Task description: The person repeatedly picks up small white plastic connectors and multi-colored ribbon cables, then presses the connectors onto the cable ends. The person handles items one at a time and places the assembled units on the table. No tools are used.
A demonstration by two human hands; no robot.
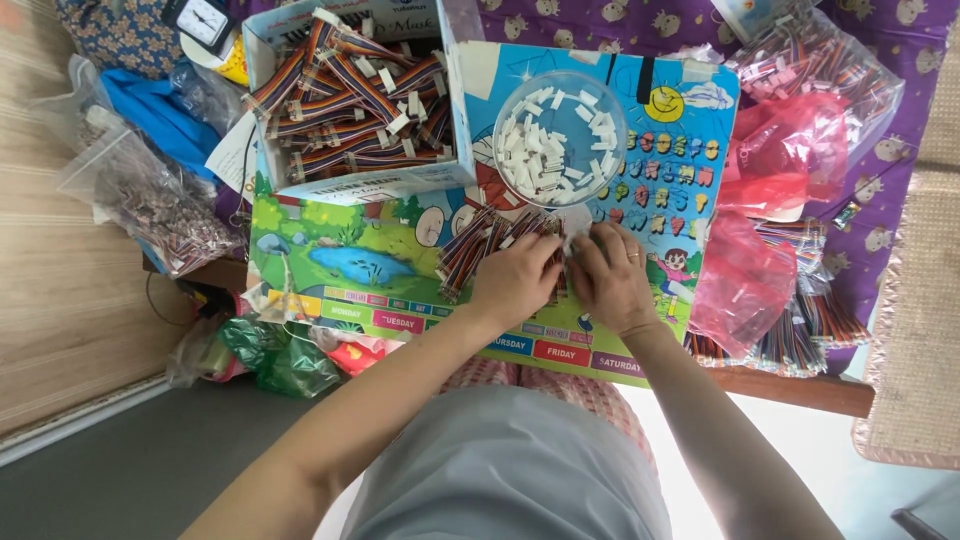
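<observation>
Both hands meet at the middle of the table, on a bright picture board that lies across it. The left hand rests on a loose pile of striped ribbon cables, fingers curled down; the right hand sits just beside it, fingertips pressed together with the left's over something small and pale, likely one of the white connectors, though the fingers hide it and I cannot tell exactly what each grip pinches. Just beyond the hands stands a clear round bowl full of white connectors, and to the far left of it an open cardboard box packed with more striped cables. Red plastic bags lie to the right, clear bags of small parts to the left. The risks, as I judge them: the bowl is close to the knuckles, so a quick lift of either hand could tip it and scatter the pieces; the cable pile lies loose, and a tug on one cable could drag its neighbours off the near edge of the board.
</observation>
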